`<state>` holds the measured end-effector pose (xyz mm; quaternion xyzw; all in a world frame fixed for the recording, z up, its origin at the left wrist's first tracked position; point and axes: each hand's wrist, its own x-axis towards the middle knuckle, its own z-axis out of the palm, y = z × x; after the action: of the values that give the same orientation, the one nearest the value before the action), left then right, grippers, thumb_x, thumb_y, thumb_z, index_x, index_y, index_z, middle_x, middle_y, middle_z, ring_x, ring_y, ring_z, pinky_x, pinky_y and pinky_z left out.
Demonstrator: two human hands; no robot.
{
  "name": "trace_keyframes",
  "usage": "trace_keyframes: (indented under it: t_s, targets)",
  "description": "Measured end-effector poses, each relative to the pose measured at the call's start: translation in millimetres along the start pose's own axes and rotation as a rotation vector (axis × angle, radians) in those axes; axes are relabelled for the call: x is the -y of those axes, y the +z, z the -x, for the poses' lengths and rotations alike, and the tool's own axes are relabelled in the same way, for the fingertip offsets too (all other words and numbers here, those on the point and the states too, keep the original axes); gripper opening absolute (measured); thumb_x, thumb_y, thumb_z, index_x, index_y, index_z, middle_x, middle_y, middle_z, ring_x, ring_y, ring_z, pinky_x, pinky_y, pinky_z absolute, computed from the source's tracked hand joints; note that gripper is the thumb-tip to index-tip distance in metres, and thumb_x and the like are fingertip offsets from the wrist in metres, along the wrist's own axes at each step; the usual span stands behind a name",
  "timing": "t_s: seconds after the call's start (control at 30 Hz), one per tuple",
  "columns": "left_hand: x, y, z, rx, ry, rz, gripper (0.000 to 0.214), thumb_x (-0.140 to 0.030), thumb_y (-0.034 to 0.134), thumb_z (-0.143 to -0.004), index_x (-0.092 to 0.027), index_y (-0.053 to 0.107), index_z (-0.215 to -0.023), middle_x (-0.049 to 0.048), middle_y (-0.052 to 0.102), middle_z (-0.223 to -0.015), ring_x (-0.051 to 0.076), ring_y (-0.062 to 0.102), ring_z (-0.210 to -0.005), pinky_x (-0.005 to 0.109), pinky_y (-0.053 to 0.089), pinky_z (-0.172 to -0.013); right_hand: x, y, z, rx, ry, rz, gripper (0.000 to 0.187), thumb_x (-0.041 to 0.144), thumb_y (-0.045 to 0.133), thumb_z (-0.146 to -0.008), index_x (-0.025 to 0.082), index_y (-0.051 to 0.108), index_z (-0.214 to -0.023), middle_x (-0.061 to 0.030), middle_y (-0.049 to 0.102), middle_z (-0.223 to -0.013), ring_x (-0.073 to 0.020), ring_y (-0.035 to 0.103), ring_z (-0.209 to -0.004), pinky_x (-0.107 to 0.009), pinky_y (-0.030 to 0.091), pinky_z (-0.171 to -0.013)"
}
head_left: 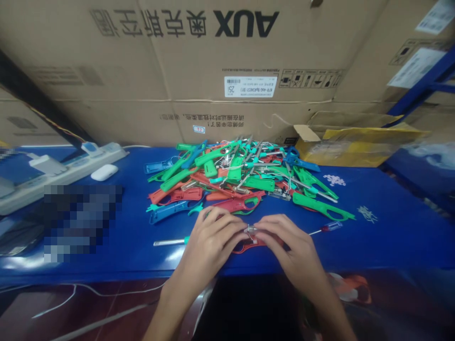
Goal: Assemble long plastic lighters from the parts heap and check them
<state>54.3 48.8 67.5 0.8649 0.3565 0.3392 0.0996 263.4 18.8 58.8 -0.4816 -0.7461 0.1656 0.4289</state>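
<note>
My left hand (215, 235) and my right hand (286, 237) meet near the table's front edge, thumbs and fingertips pinched on a small pale, partly metallic lighter part (250, 229). Its exact kind is too small to make out. Beneath the fingers lies a red-orange lighter shell (244, 248), mostly covered by my hands. A metal lighter tube (169, 242) with a teal end sticks out to the left of my left hand. Right of my right hand lies a screwdriver (331, 227) with a clear purplish handle.
Behind my hands is a heap of green, red and blue lighter shells (236, 182). Small white pieces (334, 180) and thin pins (367, 214) lie right. Left are a power strip (74, 168) and a white case (104, 172). Large cardboard boxes (192, 71) stand behind.
</note>
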Motion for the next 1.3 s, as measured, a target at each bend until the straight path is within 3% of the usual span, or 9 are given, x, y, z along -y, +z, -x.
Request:
trace_keyframes:
  t_s: [0.13,0.33,0.53,0.7,0.83,1.1,1.3]
  targets:
    - [-2,-4.1,5,-0.017,-0.001,-0.011,0.017,-0.032,0.067,-0.097,-0.023,0.068,-0.111,0.0069,0.066,-0.131,0.026,0.054,-0.123,0.044,0.040,-0.105,-1,1,1,-0.012,0.060,-0.018,0.013,0.023,0.059,-0.100,0.024,0.072,-0.104,-0.0060,0.072,-0.101,-0.0197,0.071,-0.095,-0.029,0.058,-0.084]
    - [-4,-6.4,4,0.169,0.019,-0.087,0.027,-0.042,0.066,-0.095,-0.029,0.071,-0.118,0.0067,0.051,-0.151,0.031,0.040,-0.140,0.053,0.036,-0.113,-6,1,3,-0.016,0.070,-0.021,0.015,0.022,0.057,-0.101,0.023,0.070,-0.108,-0.0055,0.071,-0.105,-0.0183,0.070,-0.100,-0.026,0.055,-0.087]
    - [0,-8.1,-2,0.235,0.044,-0.102,0.030,-0.044,0.059,-0.099,-0.028,0.071,-0.122,0.0076,0.052,-0.150,0.031,0.042,-0.139,0.054,0.039,-0.114,-7,1,3,-0.023,0.077,-0.041,0.014,0.023,0.058,-0.101,0.023,0.070,-0.107,-0.0047,0.070,-0.105,-0.0170,0.069,-0.101,-0.025,0.053,-0.089]
    - [13,-24.2,-20,0.390,0.119,-0.057,0.028,-0.034,0.054,-0.104,-0.030,0.069,-0.127,0.0064,0.053,-0.149,0.028,0.044,-0.141,0.051,0.042,-0.113,-6,1,2,-0.027,0.086,-0.044,0.013,0.023,0.059,-0.101,0.023,0.071,-0.107,-0.0043,0.070,-0.105,-0.0166,0.069,-0.101,-0.024,0.052,-0.090]
    - [24,-31.0,-30,0.472,0.188,-0.073,0.033,-0.036,0.055,-0.103,-0.033,0.065,-0.134,0.0079,0.052,-0.149,0.031,0.048,-0.137,0.052,0.046,-0.109,-6,2,2,-0.042,0.098,-0.045,0.012,0.025,0.061,-0.100,0.023,0.071,-0.105,-0.0042,0.070,-0.104,-0.0172,0.069,-0.099,-0.025,0.052,-0.089]
    - [25,-24.9,-23,0.468,0.175,-0.090,0.028,-0.039,0.053,-0.103,-0.025,0.066,-0.123,0.0092,0.046,-0.154,0.031,0.041,-0.143,0.053,0.043,-0.112,-8,2,1,-0.024,0.120,-0.067,0.011,0.026,0.060,-0.101,0.024,0.070,-0.105,-0.0027,0.069,-0.105,-0.0161,0.068,-0.099,-0.024,0.050,-0.089]
    - [23,-23.7,-20,0.425,0.166,-0.074,0.023,-0.036,0.056,-0.102,-0.024,0.066,-0.119,0.0083,0.050,-0.150,0.028,0.042,-0.142,0.050,0.042,-0.113,-10,3,1,-0.012,0.088,-0.060,0.011,0.022,0.059,-0.101,0.024,0.069,-0.105,-0.0029,0.068,-0.105,-0.0158,0.067,-0.101,-0.024,0.050,-0.089]
